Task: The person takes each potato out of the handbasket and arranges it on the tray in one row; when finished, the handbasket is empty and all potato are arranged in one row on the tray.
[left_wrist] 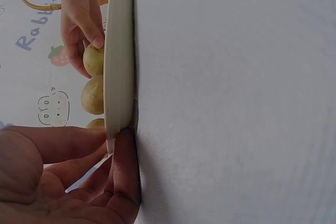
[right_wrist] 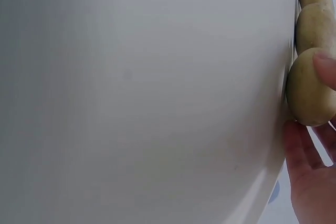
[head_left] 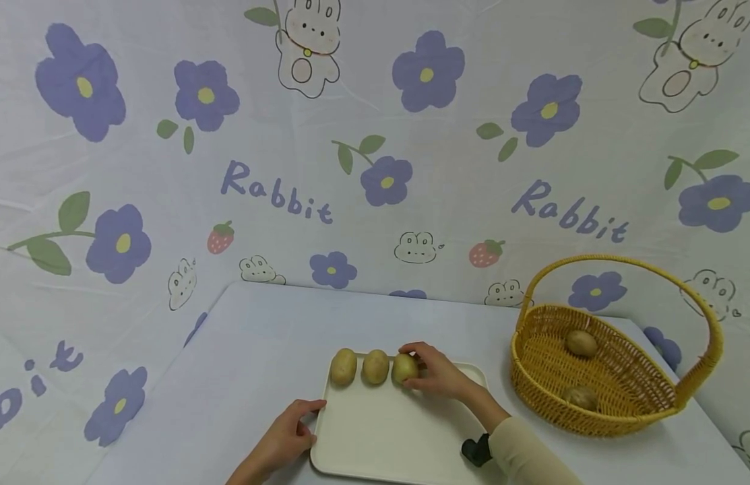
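At lower center, a potato (head_left: 403, 370) is held by fingers of the right hand (head_left: 440, 376) beside 2 more potatoes (head_left: 375, 368) on a cream tray (head_left: 389, 431), its left edge pinched by the left hand (head_left: 282, 432).

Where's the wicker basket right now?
In the head view, the wicker basket stands on the white table at far right, beside the tray and to the right of the right hand.

The tray (head_left: 393, 431) has a smooth, plastic-like surface with a low sheen. The potatoes (head_left: 375, 368) have smooth, near-matt skins. The basket (head_left: 583, 421) is woven wicker, ribbed and slightly glossy. The backdrop (head_left: 350, 121) is creased, matt cloth. The bench (head_left: 186, 404) appears smooth and matt.
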Demonstrator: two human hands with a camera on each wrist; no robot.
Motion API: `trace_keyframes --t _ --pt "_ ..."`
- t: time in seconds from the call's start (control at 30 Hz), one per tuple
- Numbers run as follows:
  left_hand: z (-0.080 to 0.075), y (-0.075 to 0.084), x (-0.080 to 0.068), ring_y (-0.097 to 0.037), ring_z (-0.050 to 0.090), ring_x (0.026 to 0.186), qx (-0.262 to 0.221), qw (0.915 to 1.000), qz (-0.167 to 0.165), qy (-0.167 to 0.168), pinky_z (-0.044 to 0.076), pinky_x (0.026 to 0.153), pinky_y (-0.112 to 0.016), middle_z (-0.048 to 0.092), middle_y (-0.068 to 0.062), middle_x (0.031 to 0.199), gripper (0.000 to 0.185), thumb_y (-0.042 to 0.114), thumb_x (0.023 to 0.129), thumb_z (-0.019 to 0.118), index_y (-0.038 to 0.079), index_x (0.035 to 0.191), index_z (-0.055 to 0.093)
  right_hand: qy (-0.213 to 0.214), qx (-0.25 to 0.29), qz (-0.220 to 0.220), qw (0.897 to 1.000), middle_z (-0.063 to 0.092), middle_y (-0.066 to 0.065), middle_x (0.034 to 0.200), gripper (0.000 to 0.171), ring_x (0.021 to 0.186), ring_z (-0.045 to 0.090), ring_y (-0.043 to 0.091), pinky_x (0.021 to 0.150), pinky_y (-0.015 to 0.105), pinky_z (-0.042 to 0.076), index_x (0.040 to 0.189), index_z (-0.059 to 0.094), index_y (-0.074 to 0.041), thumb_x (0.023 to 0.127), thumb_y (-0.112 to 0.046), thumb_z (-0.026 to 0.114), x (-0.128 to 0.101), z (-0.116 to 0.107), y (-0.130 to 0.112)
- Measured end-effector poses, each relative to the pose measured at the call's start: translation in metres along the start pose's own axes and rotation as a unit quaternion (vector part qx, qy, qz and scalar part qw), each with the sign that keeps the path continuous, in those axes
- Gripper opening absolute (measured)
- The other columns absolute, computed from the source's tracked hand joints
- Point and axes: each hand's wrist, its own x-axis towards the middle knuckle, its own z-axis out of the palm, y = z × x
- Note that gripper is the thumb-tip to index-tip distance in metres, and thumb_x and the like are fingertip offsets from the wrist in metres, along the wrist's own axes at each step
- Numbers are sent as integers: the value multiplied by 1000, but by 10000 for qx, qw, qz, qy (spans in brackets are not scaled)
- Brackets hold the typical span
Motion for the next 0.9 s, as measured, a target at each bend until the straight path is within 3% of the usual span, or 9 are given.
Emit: trace_keyframes --t 0.17,0.4,0.57,0.73,0.9 --pt "1 1 0 -9 43 62 7 10000 -28 14 38 50 -20 44 -17 114 54 -5 71 58 2 123 45 45 238 128 9996 45 25 111 52 95 47 35 81 47 39 114 42 9 69 1 67 -2 -4 -17" --pt "1 1 1 -9 44 63 192 9997 -126 56 38 50 -20 44 -16 113 54 -5 70 57 2 122 46 28 -94 178 9998 45 15 115 60 97 48 22 82 39 42 120 40 2 70 -13 70 -1 3 12" --pt "1 1 1 -9 44 63 154 9998 -126 64 38 50 -20 44 -15 113 54 -5 70 58 3 123 46 85 53 154 9998 45 17 117 63 99 46 28 82 41 42 121 40 0 69 -19 71 -3 -2 20" --pt "2 -1 1 -9 44 62 149 9998 -70 61 38 50 -20 45 -15 113 55 -5 70 58 3 123 45 220 -70 432 9988 43 13 121 62 105 44 31 84 42 40 123 40 -4 72 -24 69 -10 -29 14" --pt "2 -2 2 -8 44 62 246 9997 -74 50 38 51 -20 45 -14 114 54 -4 70 58 3 123 45 640 -109 534 9965 45 9 120 54 104 44 25 85 44 39 120 45 -9 73 -25 67 -24 -82 7"
